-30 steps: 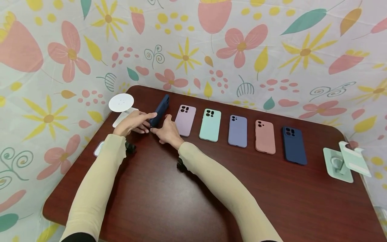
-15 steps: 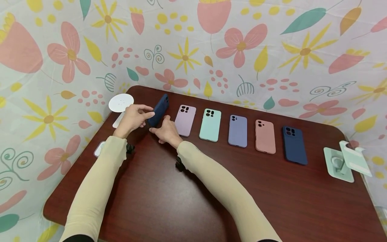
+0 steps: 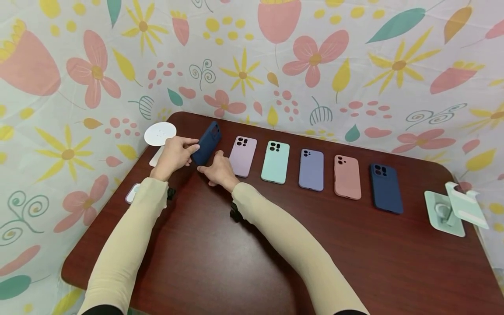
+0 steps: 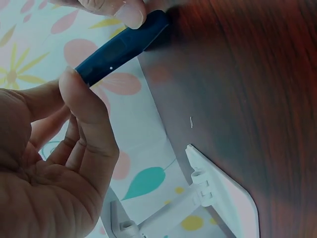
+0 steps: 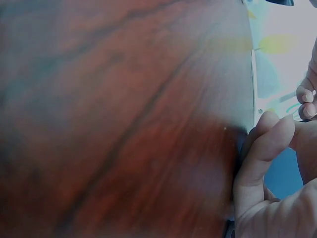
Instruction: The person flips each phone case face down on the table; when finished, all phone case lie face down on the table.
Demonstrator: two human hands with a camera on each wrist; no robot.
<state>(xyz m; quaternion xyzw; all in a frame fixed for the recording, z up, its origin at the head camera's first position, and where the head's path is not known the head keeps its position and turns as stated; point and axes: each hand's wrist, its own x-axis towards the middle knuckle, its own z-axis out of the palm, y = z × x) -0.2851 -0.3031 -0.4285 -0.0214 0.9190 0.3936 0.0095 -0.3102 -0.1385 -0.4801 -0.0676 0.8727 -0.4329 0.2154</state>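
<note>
A dark blue phone case (image 3: 206,144) stands tilted up on its edge at the far left of the table in the head view. My left hand (image 3: 174,156) pinches its left edge between thumb and fingers; the left wrist view shows the case (image 4: 111,57) edge-on at these fingertips. My right hand (image 3: 218,171) is at the case's lower right corner, thumb and bent fingers around it. In the right wrist view that hand (image 5: 262,173) is low by the table, with a blue patch behind its fingers. A lilac phone case (image 3: 242,156) lies just right of it.
Mint (image 3: 275,164), periwinkle (image 3: 311,173), pink (image 3: 347,179) and dark blue (image 3: 386,192) cases continue the row rightward. A white round-topped stand (image 3: 160,133) is behind my left hand. A small pale-edged object (image 3: 131,193) lies by my left sleeve. A mint folding stand (image 3: 446,212) occupies the right end.
My left hand has risen slightly from the case's lower end to its left edge. The case has turned, showing more of its back. My right hand has stayed nearly still.
</note>
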